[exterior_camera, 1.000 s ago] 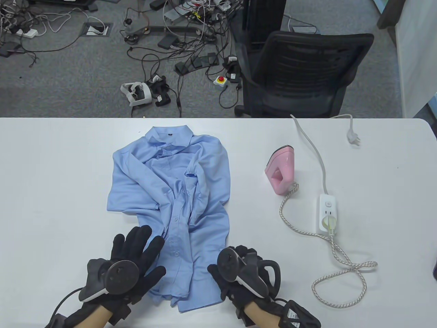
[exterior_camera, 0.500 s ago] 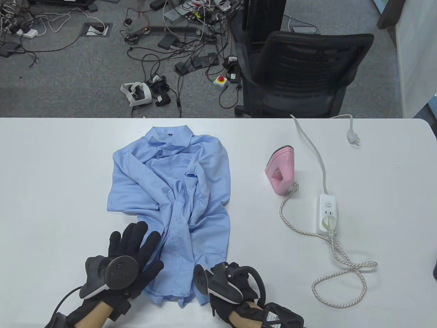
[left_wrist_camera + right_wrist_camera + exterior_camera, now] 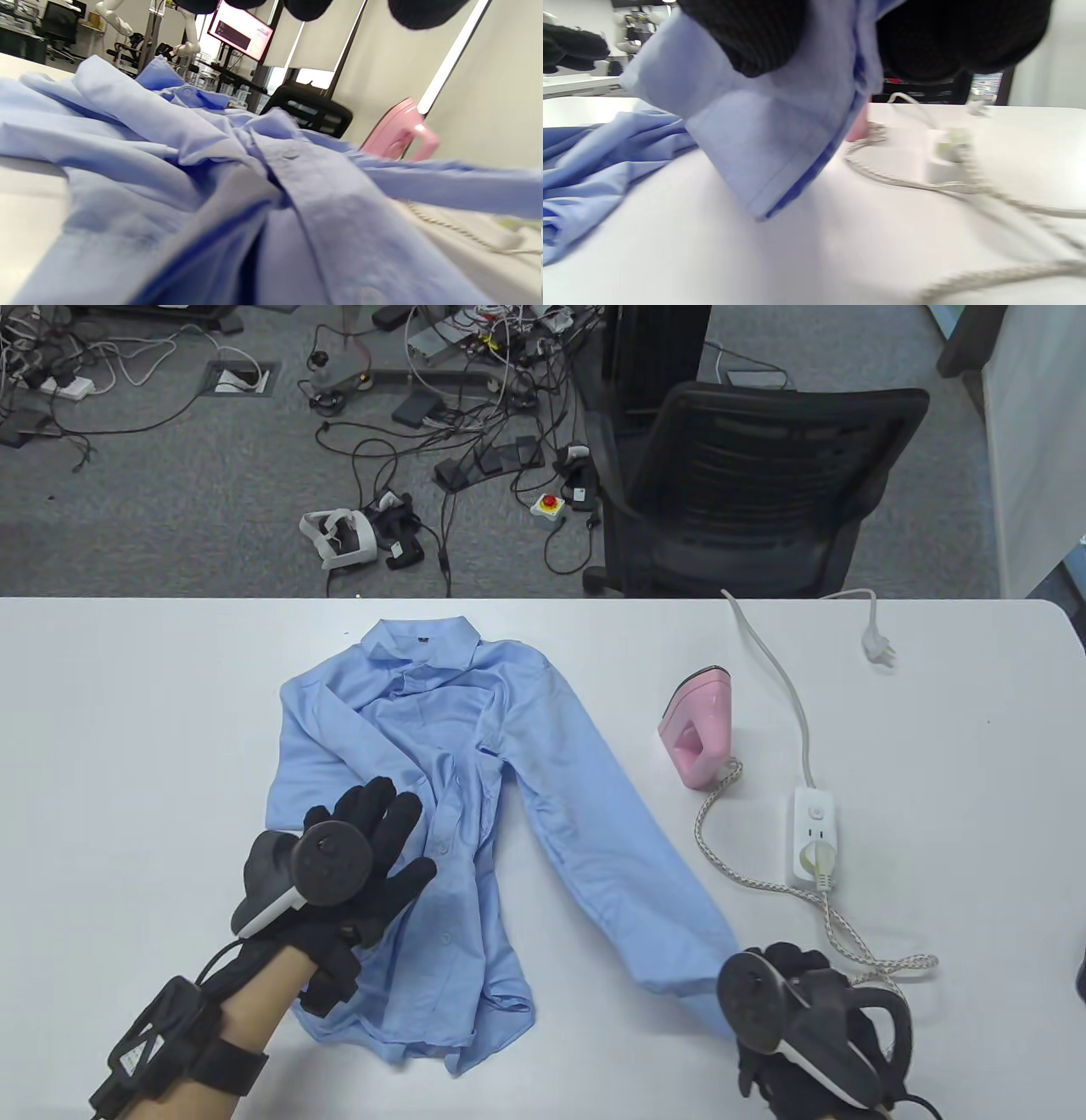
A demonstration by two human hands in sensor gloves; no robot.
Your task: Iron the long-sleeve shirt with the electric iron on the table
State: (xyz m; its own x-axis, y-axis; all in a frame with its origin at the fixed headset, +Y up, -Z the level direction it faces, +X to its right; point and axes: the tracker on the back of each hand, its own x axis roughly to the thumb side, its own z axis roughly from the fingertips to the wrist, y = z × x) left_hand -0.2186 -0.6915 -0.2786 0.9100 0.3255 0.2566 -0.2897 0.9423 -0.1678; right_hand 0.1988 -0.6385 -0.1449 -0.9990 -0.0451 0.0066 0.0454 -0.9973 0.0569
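The blue shirt (image 3: 441,780) lies crumpled on the white desk (image 3: 127,712), with the collar toward the far edge and the buttoned front running toward the near edge. One sleeve (image 3: 611,848) is stretched out from the body of the shirt toward the near right side of the desk.

The left hand (image 3: 356,857) rests flat on the left part of the shirt front, its fingers straight and spread; this grip is wide and holds nothing, it only presses the cloth. In the left wrist view the fingertips (image 3: 309,6) show only as dark shapes at the top edge.

The right hand (image 3: 806,1027) is near the front edge of the desk, at the end of the stretched sleeve. In the right wrist view the cuff (image 3: 763,140) hangs down between the dark gloved fingers (image 3: 746,34) (the picture is blurred, so it seems to be a pinch, but the exact fingers I cannot tell). So the right grip holds the sleeve by the cuff, and the cuff is lifted a little above the desk.

The pink iron (image 3: 700,729) stands upright on the desk, to the right of the shirt and apart from it. Its braided cord (image 3: 848,976) runs in loops to the white power strip (image 3: 814,840), which lies just beside the iron on the right. A black chair (image 3: 747,483) stands behind the desk.
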